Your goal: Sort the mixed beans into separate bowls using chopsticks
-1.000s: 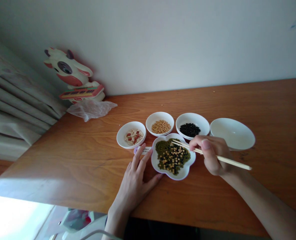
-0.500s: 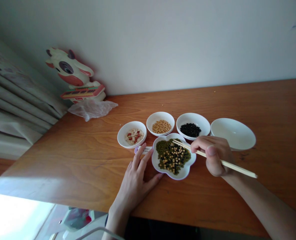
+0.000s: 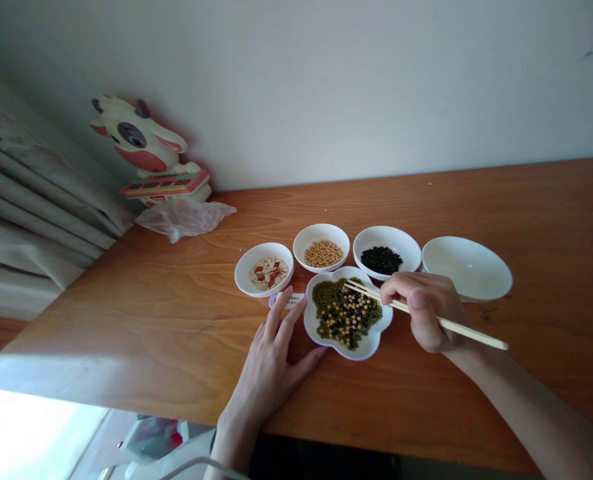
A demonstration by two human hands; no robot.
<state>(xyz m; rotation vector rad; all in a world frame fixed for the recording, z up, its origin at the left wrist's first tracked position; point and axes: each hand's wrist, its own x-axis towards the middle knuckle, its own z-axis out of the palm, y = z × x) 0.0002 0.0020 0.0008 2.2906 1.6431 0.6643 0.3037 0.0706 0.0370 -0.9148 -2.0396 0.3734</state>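
A flower-shaped white dish (image 3: 371,341) of mixed green, black and yellow beans sits near the table's front. My right hand (image 3: 429,307) is closed on a pair of wooden chopsticks (image 3: 469,331), whose tips hover over the mixed beans at the dish's upper right. My left hand (image 3: 272,363) lies flat and open on the table, its fingers touching the dish's left rim. Behind the dish stand three small white bowls: peanuts and pale seeds (image 3: 264,269), yellow soybeans (image 3: 322,247), and black beans (image 3: 386,251).
An empty white bowl (image 3: 466,267) sits to the right of the black beans. A small label (image 3: 292,300) lies by my left fingertips. At the back left stand a cow figurine (image 3: 146,157) and a crumpled plastic bag (image 3: 183,217), with a curtain (image 3: 31,213) beyond the wooden table (image 3: 526,200).
The chopsticks' rear end dipped and then rose a little, while the tips stayed over the dish. My left hand has not moved.
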